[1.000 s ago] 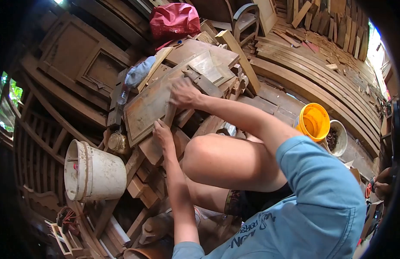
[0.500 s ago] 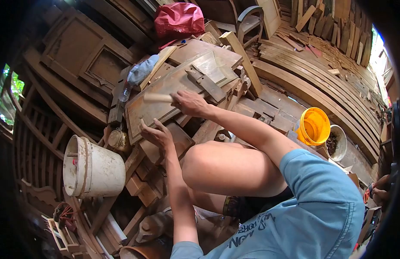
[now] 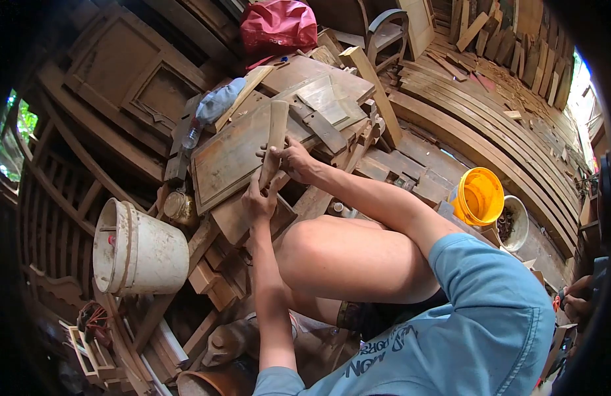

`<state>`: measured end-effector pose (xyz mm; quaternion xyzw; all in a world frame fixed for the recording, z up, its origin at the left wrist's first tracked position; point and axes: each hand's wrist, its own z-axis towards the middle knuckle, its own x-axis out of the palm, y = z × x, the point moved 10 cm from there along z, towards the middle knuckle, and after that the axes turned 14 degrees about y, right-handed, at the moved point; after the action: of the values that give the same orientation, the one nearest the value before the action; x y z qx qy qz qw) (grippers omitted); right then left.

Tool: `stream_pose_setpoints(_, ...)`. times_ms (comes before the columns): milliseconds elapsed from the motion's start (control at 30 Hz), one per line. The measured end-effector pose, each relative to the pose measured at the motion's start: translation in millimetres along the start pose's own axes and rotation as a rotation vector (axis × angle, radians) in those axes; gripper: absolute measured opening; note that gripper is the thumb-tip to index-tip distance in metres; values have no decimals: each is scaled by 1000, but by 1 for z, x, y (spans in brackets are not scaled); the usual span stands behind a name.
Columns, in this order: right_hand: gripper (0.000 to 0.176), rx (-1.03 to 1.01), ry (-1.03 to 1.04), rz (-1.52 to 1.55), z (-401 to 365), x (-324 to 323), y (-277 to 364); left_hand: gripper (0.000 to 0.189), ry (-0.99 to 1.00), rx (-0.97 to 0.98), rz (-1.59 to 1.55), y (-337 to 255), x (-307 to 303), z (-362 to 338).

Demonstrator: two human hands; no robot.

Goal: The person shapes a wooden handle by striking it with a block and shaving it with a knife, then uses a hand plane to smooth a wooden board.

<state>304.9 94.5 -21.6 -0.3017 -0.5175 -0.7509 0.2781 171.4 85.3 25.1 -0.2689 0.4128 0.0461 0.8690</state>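
Observation:
A short, light-coloured piece of wood (image 3: 277,125), slightly curved and smooth, stands nearly upright in the middle of the head view. My right hand (image 3: 295,162) grips it around its lower half from the right. Below, my left hand (image 3: 259,201) has its fingers closed about the bottom end, which they partly hide. Just behind the wood lies a framed wooden panel (image 3: 229,155), tilted on the work surface. On that panel rests a dark flat piece of wood with holes (image 3: 324,132).
A dirty white bucket (image 3: 153,254) stands at the left, a yellow bucket (image 3: 460,198) at the right beside a pale pail (image 3: 519,224). A red bag (image 3: 279,26) sits at the back. Long boards (image 3: 477,145) are stacked on the right. Another person's hand (image 3: 579,297) shows at the right edge.
The piece of wood has swung from lying level, blurred over the panel, to nearly upright. My left hand has gone from open below it to closed on its lower end.

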Motion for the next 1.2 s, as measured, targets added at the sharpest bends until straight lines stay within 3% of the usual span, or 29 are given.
stream_pose_setpoints(267, 36, 278, -141, -121, -7, -28, -17, 42, -4, 15, 72, 6, 4, 1)
stream_pose_setpoints(400, 32, 174, -196, -366, 1, -39, -7, 41, 30, -74, 38, 21, 8, 0)
stream_pose_setpoints(467, 35, -156, -113, -967, 2, -2, 48, 43, -29, -88, 31, 24, 3, -1)
stream_pose_setpoints(500, 45, -48, -195, -1226, 1, -6, 63, 44, -87, -101, 24, 27, -2, -3)
stream_pose_setpoints(533, 54, -168, -188, -1423, 4, -6, 80, 44, -88, -107, 24, 29, -2, -3)
stream_pose_setpoints(600, 62, -138, -341, -2053, -6, 11, 116, 45, -108, -164, 46, 37, -4, -2)
stream_pose_setpoints(633, 62, -141, -336, -2057, -13, 7, 122, 45, -114, -166, 45, 38, -4, -3)
stream_pose_setpoints(700, 63, 210, -428, -2211, -22, -23, 123, 44, 9, -270, 59, 50, 8, -1)
stream_pose_setpoints(800, 62, 286, -364, -2100, -23, -59, 107, 39, -10, -236, 66, 52, 12, 0)
stream_pose_setpoints(933, 60, 341, -353, -2155, -20, -58, 110, 37, 33, -321, 61, 54, 13, -1)
stream_pose_setpoints(1000, 59, 390, -181, -1867, -22, -39, 111, 37, -42, -258, 25, 58, 12, 1)
stream_pose_setpoints(1133, 60, 238, 41, -1832, -52, 44, 70, 38, -22, -294, 54, 69, 15, -1)
stream_pose_setpoints(1200, 63, 164, 390, -2061, -72, 62, 16, 39, 13, -249, 173, 82, 27, -8)
